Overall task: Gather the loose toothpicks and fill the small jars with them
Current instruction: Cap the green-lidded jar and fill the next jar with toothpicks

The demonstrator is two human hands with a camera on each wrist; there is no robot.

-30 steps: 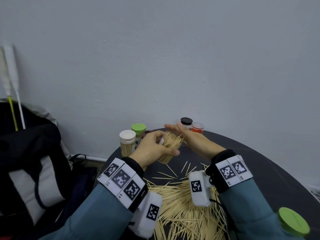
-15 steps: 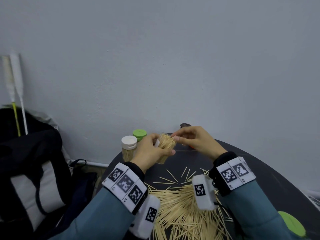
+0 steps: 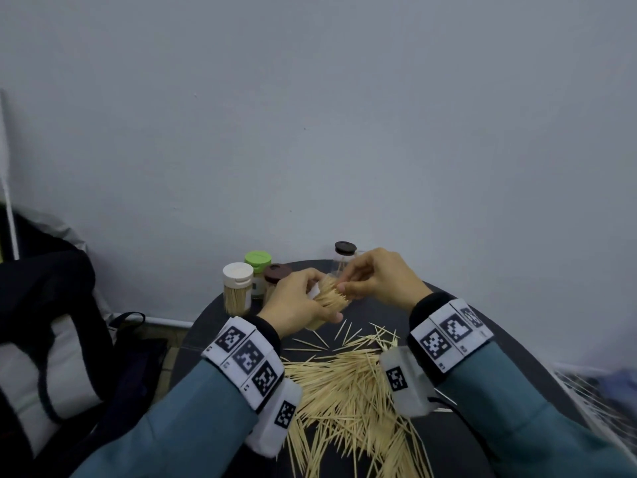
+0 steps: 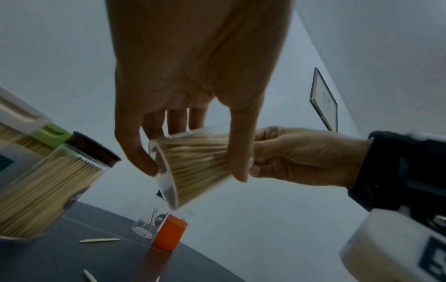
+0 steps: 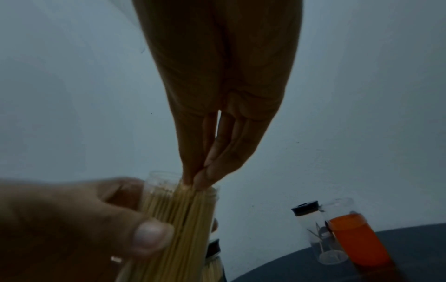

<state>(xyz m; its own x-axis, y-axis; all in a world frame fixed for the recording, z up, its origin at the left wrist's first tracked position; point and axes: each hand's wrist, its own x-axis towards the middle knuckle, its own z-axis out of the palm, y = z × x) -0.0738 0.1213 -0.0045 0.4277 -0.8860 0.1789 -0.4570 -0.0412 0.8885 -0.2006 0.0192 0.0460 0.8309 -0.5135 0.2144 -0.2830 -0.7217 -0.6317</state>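
My left hand [image 3: 303, 301] grips a clear lidless jar [image 3: 332, 298] packed with toothpicks and holds it tilted above the dark round table [image 3: 458, 439]. The left wrist view shows the same jar [image 4: 193, 171] lying sideways between thumb and fingers. My right hand [image 3: 348, 284] meets the jar's mouth, and its fingertips [image 5: 195, 177] pinch the toothpick tips sticking out of the jar [image 5: 178, 209]. A large loose pile of toothpicks [image 3: 348, 391] lies on the table between my wrists.
Filled jars with a white lid [image 3: 237, 286], a green lid [image 3: 258, 260] and a brown lid [image 3: 275, 272] stand at the table's back left. A black-lidded jar [image 3: 344, 250] and an orange-capped one [image 5: 357, 240] stand behind my hands. Dark bags [image 3: 51, 322] sit left.
My right hand went from lying flat over the toothpick tips to pinching them with its fingertips. The left hand kept hold of the jar, still tilted.
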